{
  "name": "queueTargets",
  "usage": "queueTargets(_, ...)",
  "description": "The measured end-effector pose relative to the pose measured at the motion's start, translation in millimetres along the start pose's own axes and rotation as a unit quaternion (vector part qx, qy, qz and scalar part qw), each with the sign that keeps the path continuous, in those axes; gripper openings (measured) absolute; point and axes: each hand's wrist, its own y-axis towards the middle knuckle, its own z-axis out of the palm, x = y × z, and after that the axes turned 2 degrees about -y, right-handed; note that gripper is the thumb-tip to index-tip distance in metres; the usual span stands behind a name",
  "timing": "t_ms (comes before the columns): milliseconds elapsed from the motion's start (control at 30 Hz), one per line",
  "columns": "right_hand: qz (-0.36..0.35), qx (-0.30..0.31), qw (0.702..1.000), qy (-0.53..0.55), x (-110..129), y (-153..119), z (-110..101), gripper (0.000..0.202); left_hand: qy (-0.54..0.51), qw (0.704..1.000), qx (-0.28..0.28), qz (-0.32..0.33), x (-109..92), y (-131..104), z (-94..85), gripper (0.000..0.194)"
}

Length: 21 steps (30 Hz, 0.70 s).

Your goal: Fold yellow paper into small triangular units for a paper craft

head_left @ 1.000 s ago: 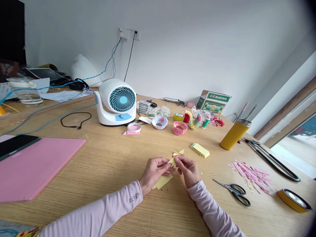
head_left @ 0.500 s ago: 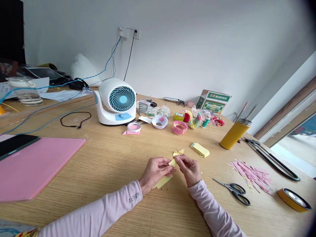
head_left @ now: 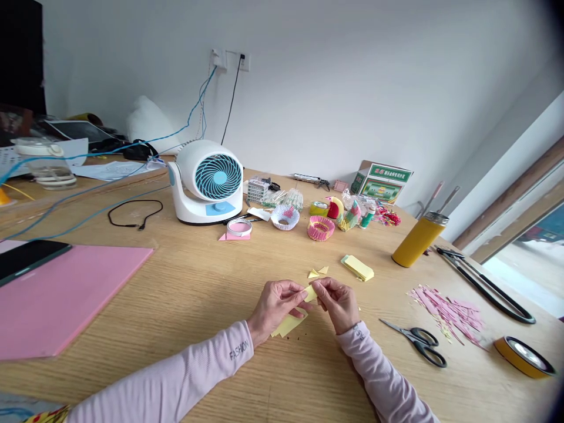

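Pale wall backs your broad wooden worktop, where the pink sheets lie at the left and the white fan stands towards the back. The yellow bottle stands off to the right, and the scissors lie beyond your right wrist, blades pointing back towards the hands. Smaller again is the stack of yellow paper, ahead of your right hand; a few yellow sheets lie partly under your left hand, and two little folded pieces rest just past your fingertips. Smallest in play is the yellow slip, held up between your hands above the worktop. To handle it well, I'd pinch lightly, square its edges before pressing, and run a thumb evenly along any crease, since so small a slip probably skews easily. Your left fingers are nearly closed, thumb and forefinger gripping the slip's near end, the others loosely spread below; your right thumb and forefinger pinch its other end, the remaining fingers curled in.
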Motion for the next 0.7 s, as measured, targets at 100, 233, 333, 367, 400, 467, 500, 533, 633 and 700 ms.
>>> queueTargets(100, -0.008, 0.01, 1.0, -0.028, 4.2, -2.0, -0.8, 0.025, 0.011, 1.0, 0.007, 0.009, -0.6, -0.9, 0.7, 0.032)
queueTargets(233, -0.042, 0.018, 0.996, -0.075, 8.4, -5.0, -1.9, 0.023, 0.016, 1.0, 0.009, 0.008, -0.7, -1.9, 2.4, 0.031)
queueTargets(333, -0.078, 0.024, 0.991, -0.107, 9.3, -6.1, -2.7, 0.021, 0.015, 1.0, 0.009, 0.004, -1.5, -2.3, 3.1, 0.031)
queueTargets(367, -0.086, 0.026, 0.989, -0.115, 9.2, -6.0, -3.1, 0.021, 0.012, 1.0, 0.011, 0.002, -2.0, -2.3, 3.0, 0.032)
queueTargets(400, -0.088, 0.027, 0.989, -0.117, 8.9, -5.8, -3.5, 0.021, 0.01, 1.0, 0.015, 0.001, -2.6, -2.3, 2.6, 0.032)
queueTargets(467, -0.076, 0.024, 0.991, -0.106, 7.9, -4.5, -4.2, 0.021, 0.0, 1.0, 0.025, -0.003, -4.0, -2.2, 1.7, 0.033)
queueTargets(500, -0.065, 0.021, 0.993, -0.093, 7.1, -3.6, -4.4, 0.022, -0.009, 0.999, 0.032, -0.008, -4.7, -2.1, 1.1, 0.035)
queueTargets(533, -0.052, 0.018, 0.996, -0.077, 6.3, -2.7, -4.4, 0.024, -0.02, 0.999, 0.041, -0.014, -5.4, -2.0, 0.7, 0.036)
queueTargets(633, -0.018, 0.013, 0.999, -0.028, 3.3, -0.2, -3.1, 0.029, -0.056, 0.996, 0.068, -0.034, -6.7, -1.9, 0.2, 0.039)
queueTargets(700, -0.002, 0.013, 1.0, 0.0, 1.3, 0.4, -1.5, 0.031, -0.073, 0.993, 0.081, -0.044, -6.9, -2.0, 0.3, 0.038)
